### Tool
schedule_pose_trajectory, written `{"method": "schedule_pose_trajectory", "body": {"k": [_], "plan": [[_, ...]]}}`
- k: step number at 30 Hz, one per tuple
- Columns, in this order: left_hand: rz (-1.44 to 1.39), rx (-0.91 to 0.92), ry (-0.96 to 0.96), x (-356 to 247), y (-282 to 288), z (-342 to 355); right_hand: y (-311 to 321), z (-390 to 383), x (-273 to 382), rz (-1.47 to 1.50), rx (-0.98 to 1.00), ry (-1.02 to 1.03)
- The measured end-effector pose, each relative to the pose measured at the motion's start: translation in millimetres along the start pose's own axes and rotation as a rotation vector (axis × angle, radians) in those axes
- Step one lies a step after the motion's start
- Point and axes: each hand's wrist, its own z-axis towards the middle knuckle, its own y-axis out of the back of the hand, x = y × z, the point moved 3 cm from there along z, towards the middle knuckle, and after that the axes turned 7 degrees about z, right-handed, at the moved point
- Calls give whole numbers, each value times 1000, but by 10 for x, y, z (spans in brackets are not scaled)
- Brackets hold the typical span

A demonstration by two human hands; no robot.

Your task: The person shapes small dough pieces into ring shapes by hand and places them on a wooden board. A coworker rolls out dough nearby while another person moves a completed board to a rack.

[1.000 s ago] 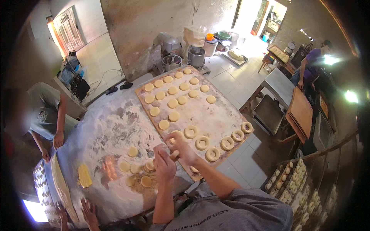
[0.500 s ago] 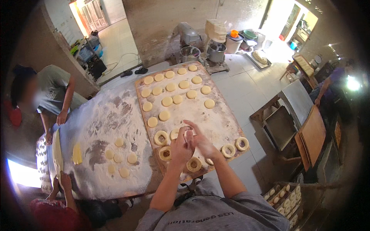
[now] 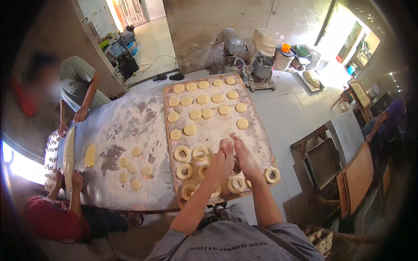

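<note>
My left hand (image 3: pixel 224 160) and my right hand (image 3: pixel 246 160) are held close together over a floured wooden board (image 3: pixel 257 141). The left fingers are bent and closed; a pale spot shows at their tips, and I cannot make out what is between the hands. My right hand has its fingers stretched out beside the left. Around my wrists lie several dough rings, among them one ring (image 3: pixel 200 153) left of my hands, one nearer ring (image 3: pixel 236 184) and another ring (image 3: pixel 272 175) at the right edge. Flat round dough discs (image 3: pixel 202 99) stand in rows on the far part.
Left of the board, a floured metal table (image 3: pixel 152 191) bears several dough discs (image 3: pixel 136 151) and a yellow strip (image 3: pixel 89 155). Two people handle a long dough sheet (image 3: pixel 69 158) at its left end. Mixers (image 3: pixel 263 65) stand beyond; trays and boards (image 3: pixel 356 178) lean at right, near another person.
My hands have moved a little right and nearer over the board, uncovering a ring on their left. The whole view has shifted too.
</note>
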Motion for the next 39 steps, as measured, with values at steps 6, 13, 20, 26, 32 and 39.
{"method": "schedule_pose_trajectory", "body": {"k": [6,13,20,26,32,39], "plan": [[682,-137,235,366,111,355,378,336,-447,-729,-75,-97],[800,183,124,501,-67,105,45,-80,-242,-1053,-5,-208],[699,195,37,495,-36,6,-80,-91,-157,-1075,2,-308],[545,-45,51,629,807,-429,-981,-82,109,-822,49,-17],[302,-287,483,1541,2205,-1188,-2847,153,-428,-727,567,249],[246,-122,497,1869,2784,-1420,-3502,254,-312,-841,824,217]]}}
